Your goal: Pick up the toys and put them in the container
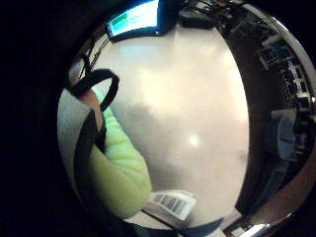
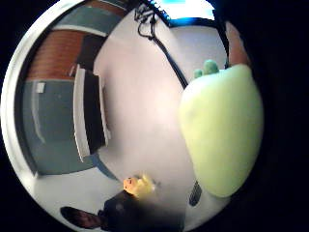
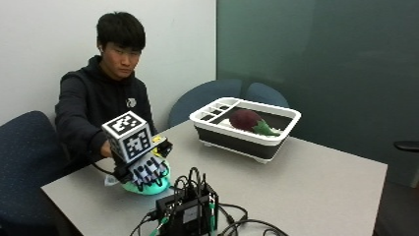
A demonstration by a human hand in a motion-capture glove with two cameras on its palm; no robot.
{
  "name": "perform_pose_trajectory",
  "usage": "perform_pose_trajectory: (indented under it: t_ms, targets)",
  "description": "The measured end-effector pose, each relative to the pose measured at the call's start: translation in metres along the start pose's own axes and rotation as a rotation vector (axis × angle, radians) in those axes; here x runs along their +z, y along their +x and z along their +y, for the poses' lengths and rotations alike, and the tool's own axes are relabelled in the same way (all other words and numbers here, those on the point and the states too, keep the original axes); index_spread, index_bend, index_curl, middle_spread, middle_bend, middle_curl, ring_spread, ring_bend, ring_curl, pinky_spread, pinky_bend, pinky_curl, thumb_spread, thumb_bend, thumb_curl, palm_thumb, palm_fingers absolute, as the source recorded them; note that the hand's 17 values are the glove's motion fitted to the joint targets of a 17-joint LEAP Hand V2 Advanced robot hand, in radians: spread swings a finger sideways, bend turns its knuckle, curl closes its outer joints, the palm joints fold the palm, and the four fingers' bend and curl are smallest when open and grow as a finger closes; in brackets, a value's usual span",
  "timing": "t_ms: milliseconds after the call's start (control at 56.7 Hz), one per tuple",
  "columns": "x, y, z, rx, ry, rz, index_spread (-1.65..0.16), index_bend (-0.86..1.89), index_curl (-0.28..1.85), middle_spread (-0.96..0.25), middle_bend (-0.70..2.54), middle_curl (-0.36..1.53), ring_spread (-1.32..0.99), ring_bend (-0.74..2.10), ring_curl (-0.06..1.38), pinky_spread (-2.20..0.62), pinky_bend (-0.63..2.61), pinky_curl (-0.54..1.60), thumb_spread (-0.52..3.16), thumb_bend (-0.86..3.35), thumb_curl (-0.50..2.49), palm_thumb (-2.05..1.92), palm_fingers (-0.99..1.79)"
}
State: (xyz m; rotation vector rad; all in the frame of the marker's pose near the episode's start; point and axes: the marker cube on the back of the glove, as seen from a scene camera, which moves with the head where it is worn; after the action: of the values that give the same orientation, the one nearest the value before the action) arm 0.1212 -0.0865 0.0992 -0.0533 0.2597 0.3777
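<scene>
My gloved right hand (image 3: 145,172) grips a light green plush toy (image 3: 149,187) low over the near left part of the table, fingers curled over its top. Both palm views show that toy close up (image 1: 121,170) (image 2: 222,130), pear-shaped, with a small stem and a white label. I cannot tell whether it still touches the table. A small yellow toy (image 2: 138,186) lies on the table in front of the person, just behind the hand (image 3: 158,141). The white-rimmed black container (image 3: 262,135) stands at the far side and holds a dark red toy with green leaves (image 3: 247,119).
A black electronics box with cables (image 3: 190,211) sits at the front edge, right beside the hand. Bare grey tabletop (image 3: 308,187) stretches between the hand and the container. Blue chairs (image 3: 203,98) stand behind the table.
</scene>
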Motion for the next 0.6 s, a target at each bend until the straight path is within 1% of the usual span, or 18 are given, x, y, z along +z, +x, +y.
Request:
perform_pose_trajectory:
  t_ms: [53, 159, 247, 335, 388, 476, 600]
  targets:
    - [-0.011, -0.012, 0.001, -0.010, -0.061, 0.058, -0.39, 0.48, 0.44, -0.22, 0.80, 0.51, -0.38, 1.19, 0.51, -0.32, 0.95, 0.47, 0.85, 0.27, 0.74, 0.83, 0.94]
    - [-0.041, -0.040, 0.010, -0.046, -0.199, 0.141, -0.43, 0.63, 0.56, -0.27, 0.97, 0.62, -0.43, 1.29, 0.59, -0.36, 0.96, 0.52, 0.68, 0.28, 0.83, 0.84, 0.88]
    - [-0.076, -0.073, 0.022, -0.086, -0.224, 0.192, -0.45, 0.73, 0.66, -0.31, 1.08, 0.71, -0.46, 1.36, 0.64, -0.38, 1.01, 0.56, 0.54, 0.28, 0.89, 0.83, 0.80]
    - [-0.117, -0.107, 0.029, -0.160, -0.223, 0.214, -0.47, 0.80, 0.75, -0.33, 1.15, 0.79, -0.47, 1.42, 0.68, -0.40, 1.08, 0.60, 0.42, 0.28, 0.94, 0.82, 0.72]
    - [-0.138, -0.134, 0.036, -0.199, -0.173, 0.216, -0.48, 0.83, 0.80, -0.34, 1.19, 0.82, -0.47, 1.44, 0.70, -0.40, 1.11, 0.63, 0.35, 0.28, 0.97, 0.81, 0.69]
    - [-0.169, -0.190, 0.046, -0.262, -0.029, 0.178, -0.48, 0.88, 0.88, -0.35, 1.23, 0.88, -0.47, 1.49, 0.74, -0.41, 1.17, 0.66, 0.25, 0.29, 1.01, 0.81, 0.62]
    - [-0.176, -0.274, 0.045, -0.385, 0.273, -0.038, -0.49, 0.92, 0.97, -0.36, 1.28, 0.95, -0.47, 1.54, 0.77, -0.41, 1.24, 0.71, 0.14, 0.28, 1.05, 0.79, 0.56]
